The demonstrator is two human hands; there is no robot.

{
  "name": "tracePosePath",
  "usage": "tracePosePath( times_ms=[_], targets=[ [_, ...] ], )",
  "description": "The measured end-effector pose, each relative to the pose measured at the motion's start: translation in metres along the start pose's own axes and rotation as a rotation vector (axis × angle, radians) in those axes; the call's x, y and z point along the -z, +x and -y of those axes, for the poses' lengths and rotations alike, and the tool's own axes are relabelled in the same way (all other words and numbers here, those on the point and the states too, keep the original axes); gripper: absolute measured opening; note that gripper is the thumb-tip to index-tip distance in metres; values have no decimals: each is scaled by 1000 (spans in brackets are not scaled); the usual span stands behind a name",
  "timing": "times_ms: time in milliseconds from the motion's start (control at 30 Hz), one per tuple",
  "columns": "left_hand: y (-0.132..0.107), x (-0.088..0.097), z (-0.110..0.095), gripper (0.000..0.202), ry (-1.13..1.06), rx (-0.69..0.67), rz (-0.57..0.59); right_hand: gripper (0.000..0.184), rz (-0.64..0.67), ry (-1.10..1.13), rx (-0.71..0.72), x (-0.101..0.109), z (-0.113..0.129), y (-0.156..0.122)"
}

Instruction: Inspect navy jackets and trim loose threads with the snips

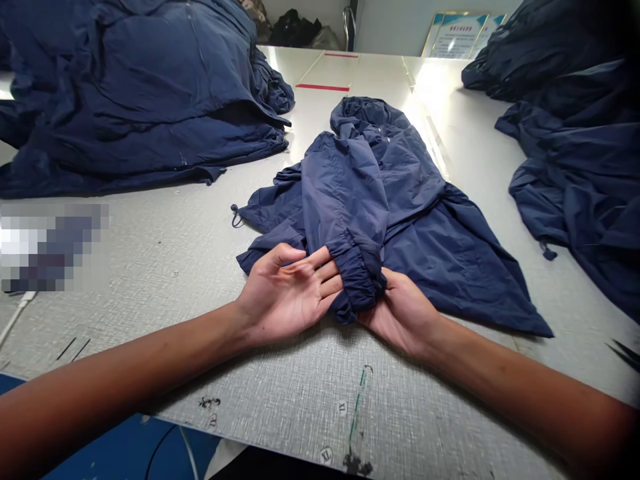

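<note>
- Grip: left hand (287, 297) lies open, palm up, fingers spread, fingertips against the cuff (356, 277); right hand (403, 313) lies open, palm up, fingers tucked beneath the cuff. Neither hand clamps. The hands are close together, with the cuff between them.
- Left pile (125, 100): navy garments heaped at the far left of the grey table (170, 293), well apart from both hands.
- Drawcord (234, 215): small loop at the left hem of the jacket (450, 260), lying on the table.
- Jacket: thin navy nylon, spread flat, hood (367, 117) at the far end, just short of the red tape (323, 87).
- Sleeve (345, 193): folded down across the jacket's body, its gathered cuff at the near edge, resting on the right hand.
- Handling (judged): light, soft, probably slippery; likely to bunch and slide on the table. Elastic cuff looks like the firmest hold, with the hem corners next.
- Right pile (575, 173): more navy garments, loosely heaped at the far right, apart from the jacket.
</note>
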State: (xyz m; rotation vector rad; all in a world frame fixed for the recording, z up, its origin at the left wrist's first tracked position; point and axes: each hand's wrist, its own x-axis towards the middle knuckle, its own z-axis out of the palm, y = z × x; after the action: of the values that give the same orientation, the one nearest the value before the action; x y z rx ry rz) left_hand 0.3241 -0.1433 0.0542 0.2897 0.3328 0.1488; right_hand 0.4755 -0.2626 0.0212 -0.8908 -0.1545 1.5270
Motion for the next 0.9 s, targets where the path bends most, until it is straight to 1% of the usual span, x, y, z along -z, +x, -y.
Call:
tracePosePath(
  times_ms=[100,233,333,400,500,567,667,700,767,833,900],
  targets=[
    [1,-2,2,19,-15,-2,-16,19,-16,-14,0,3,0,1],
    [2,-2,-2,7,-30,-26,-33,16,42,-49,43,7,3,0],
    [2,0,-6,4,25,-34,-24,14,70,-86,64,8,4,-1],
    [2,3,-6,8,88,-31,16,15,55,-96,58,8,4,-1],
    [1,8,-4,24,207,-14,108,20,17,-92,38,6,3,-2],
    [0,10,-2,33,280,-2,154,25,22,-97,24,5,2,-3],
    [-2,11,-1,33,350,2,174,28,37,-101,6,4,2,-3],
    [-2,11,-1,31,361,-5,159,27,31,-96,6,4,2,-3],
    [-1,9,-2,24,368,-38,89,22,28,-86,22,4,4,-3],
    [2,8,-3,20,358,-83,-10,18,85,-80,37,5,7,-4],
    [5,9,-5,22,341,-118,-94,20,170,-63,28,4,11,-5]
  ],
)
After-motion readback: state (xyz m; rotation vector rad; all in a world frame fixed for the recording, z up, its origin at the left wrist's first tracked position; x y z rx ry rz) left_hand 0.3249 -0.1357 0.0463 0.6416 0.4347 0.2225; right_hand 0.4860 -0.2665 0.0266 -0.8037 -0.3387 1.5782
